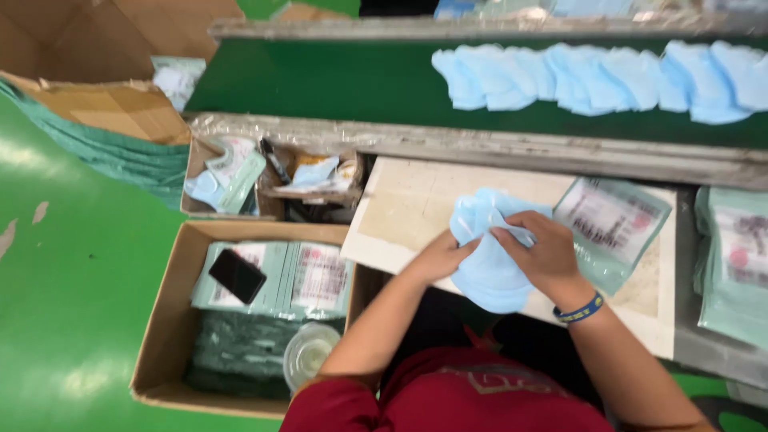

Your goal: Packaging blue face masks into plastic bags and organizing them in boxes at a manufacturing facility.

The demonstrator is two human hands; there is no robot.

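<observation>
Holding: we grip a stack of light-blue face masks point(488, 268) w/ both hands, over the pale board point(408, 208) at frame centre.
L hand point(442, 258): fingers closed on the stack's 9 o'clock edge.
R hand point(542, 254): clamped over its 3 o'clock side; blue wristband point(580, 311) on that wrist.
Pouch: printed green pouch point(612, 224) lies at 2 o'clock from R hand, just beside it.
Box: cardboard box point(164, 320) at 8 o'clock, w/ more pouches, a black phone point(237, 275), a clear cup point(308, 352).
Belt: green conveyor point(336, 84) at 12 o'clock carries a row of blue masks point(600, 76).
</observation>
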